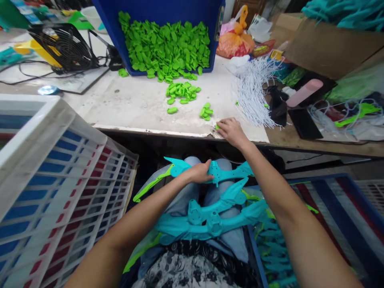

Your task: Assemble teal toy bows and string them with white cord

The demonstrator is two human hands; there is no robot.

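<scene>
My left hand (201,172) is closed around a teal plastic bow-shaped part (231,174) with a green limb at its left end, held across my knees. At the table's front edge, the fingers of my right hand (231,130) pinch a small green plastic piece (217,127), mostly hidden under the fingertips. Two more teal bow-shaped parts (186,229) lie across my lap, nearer to my body. Just left of my right hand sits a small cluster of green pieces (206,112). A larger loose heap of green pieces (183,93) lies behind it.
A tipped blue bin (157,8) full of green pieces stands at the back. White ties (255,90), a phone (305,123) and bags lie to the right. A black fan (64,46) is at left. A white crate (90,176) and a blue-rimmed crate (255,256) flank my legs.
</scene>
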